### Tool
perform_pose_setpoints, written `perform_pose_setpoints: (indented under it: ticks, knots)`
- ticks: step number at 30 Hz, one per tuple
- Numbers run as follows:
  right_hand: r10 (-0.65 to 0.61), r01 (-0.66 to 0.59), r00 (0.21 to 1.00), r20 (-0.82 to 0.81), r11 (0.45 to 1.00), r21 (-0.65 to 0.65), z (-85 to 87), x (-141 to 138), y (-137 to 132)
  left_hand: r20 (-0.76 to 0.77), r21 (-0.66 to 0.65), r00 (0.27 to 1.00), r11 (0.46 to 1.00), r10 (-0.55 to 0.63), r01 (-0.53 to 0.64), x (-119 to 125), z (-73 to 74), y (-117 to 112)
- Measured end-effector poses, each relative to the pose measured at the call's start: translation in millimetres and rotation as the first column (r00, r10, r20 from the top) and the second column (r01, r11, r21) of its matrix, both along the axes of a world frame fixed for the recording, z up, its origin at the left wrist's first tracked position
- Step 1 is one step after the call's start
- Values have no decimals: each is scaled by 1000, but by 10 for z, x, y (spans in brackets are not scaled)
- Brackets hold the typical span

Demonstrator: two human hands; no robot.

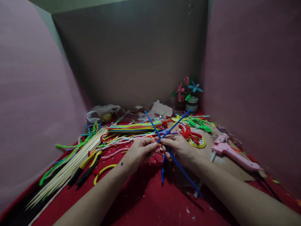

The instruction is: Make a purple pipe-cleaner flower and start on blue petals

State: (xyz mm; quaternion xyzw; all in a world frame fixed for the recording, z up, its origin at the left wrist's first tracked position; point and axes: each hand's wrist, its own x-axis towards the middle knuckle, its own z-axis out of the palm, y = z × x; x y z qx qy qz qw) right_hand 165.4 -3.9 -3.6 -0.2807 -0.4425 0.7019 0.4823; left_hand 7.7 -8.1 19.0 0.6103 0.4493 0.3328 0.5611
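Between my two hands, blue pipe cleaners (176,125) cross in an X above the red cloth. My left hand (144,150) pinches them near the crossing with thumb and fingertips. From the other side, my right hand (178,147) grips them at the same spot, its thumb close to the left fingertips. Two blue ends point up and away, and one long end slants down under my right wrist. Another short blue piece (162,174) hangs or lies below the hands; I cannot tell which. My fingers hide how the stems join.
Wooden skewers (77,163), pliers (90,164) and a bundle of coloured pipe cleaners (135,127) lie left and behind. At right are a pink glue gun (235,153) on cardboard (225,168), a yellow ring (199,145) and red pipe cleaners (188,133). Pipe-cleaner flowers (194,87) stand behind.
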Motion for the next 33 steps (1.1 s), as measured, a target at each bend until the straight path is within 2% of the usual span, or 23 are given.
perform_pose_setpoints:
  ticks: [4, 8, 14, 18, 22, 24, 25, 26, 28, 30, 31, 33]
  knots:
    - [24, -28, 997, 77, 999, 46, -25, 15, -18, -80, -12, 995, 998, -60, 60, -11, 86, -33]
    - [69, -80, 991, 111, 991, 103, -55, 25, -31, -24, -38, 994, 993, -109, 108, -17, 130, -79]
    - [129, -136, 989, 69, 986, 100, -51, -33, -55, 114, 30, 988, 995, -101, 99, -1, 65, -109]
    - [139, -139, 990, 0, 989, 58, -19, -56, -77, 89, 52, 994, 996, 69, -74, 18, 90, -115]
    - [140, -143, 988, -65, 988, -55, 35, -40, -113, 37, 220, 971, 946, 236, -239, -6, 111, -84]
    - [159, -165, 985, -68, 980, -109, 59, -43, -132, -38, 400, 948, 874, 315, -274, -38, 89, -67]
    - [171, -178, 983, -64, 976, -127, 68, -50, -140, -98, 525, 926, 809, 364, -263, -56, 73, -63]
    - [180, -187, 982, -64, 973, -136, 75, -60, -147, -164, 659, 895, 721, 416, -215, -73, 57, -64]
    - [178, -188, 981, -83, 973, -135, 86, -78, -155, -312, 859, 802, 511, 510, 9, -97, 30, -80]
    - [188, -207, 974, -126, 965, -158, 96, -82, -153, -432, 901, 677, 320, 596, 294, -102, 17, -112]
    - [202, -229, 967, -158, 956, -181, 102, -75, -149, -467, 877, 615, 245, 635, 413, -97, 16, -131]
    - [235, -286, 946, -223, 928, -236, 115, -49, -142, -488, 811, 514, 150, 705, 565, -75, 19, -170]
